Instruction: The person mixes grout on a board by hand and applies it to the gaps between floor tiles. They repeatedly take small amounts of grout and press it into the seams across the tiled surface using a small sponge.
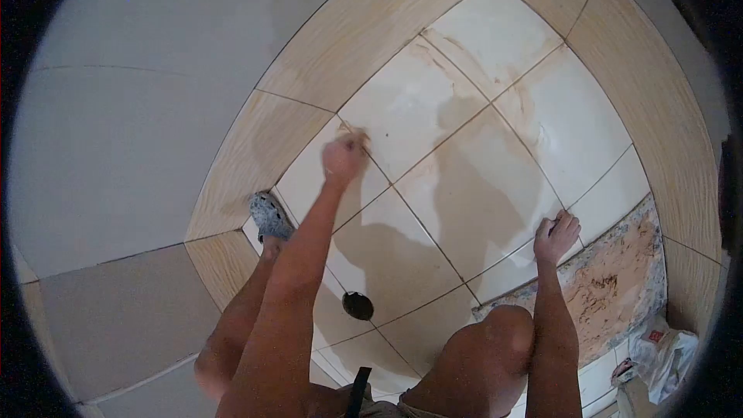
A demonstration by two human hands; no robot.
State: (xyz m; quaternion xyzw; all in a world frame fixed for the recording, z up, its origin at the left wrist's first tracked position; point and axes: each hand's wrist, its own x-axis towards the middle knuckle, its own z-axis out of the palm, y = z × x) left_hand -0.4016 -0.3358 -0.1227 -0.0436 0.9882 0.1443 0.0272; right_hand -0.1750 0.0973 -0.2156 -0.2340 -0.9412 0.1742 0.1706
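My left hand (344, 158) is closed, its fingertips bent down against the joint between white floor tiles (422, 240) near the left wall. Its fingers are slightly blurred, and whatever they may grip is hidden. Brown smears (357, 133) mark the tile beside these fingers. My right hand (556, 238) rests on the floor at the right with its fingers curled. Something small and dark shows between its thumb and fingers, too small to name. The joints close to both hands look brownish.
Wood-look tiles (379, 27) line the lower walls. A round dark drain hole (357, 306) opens in the floor. At the right lies a tray-like slab with brown paste (607, 286), and a plastic bag (664, 356) below it. My left foot wears a grey clog (269, 215).
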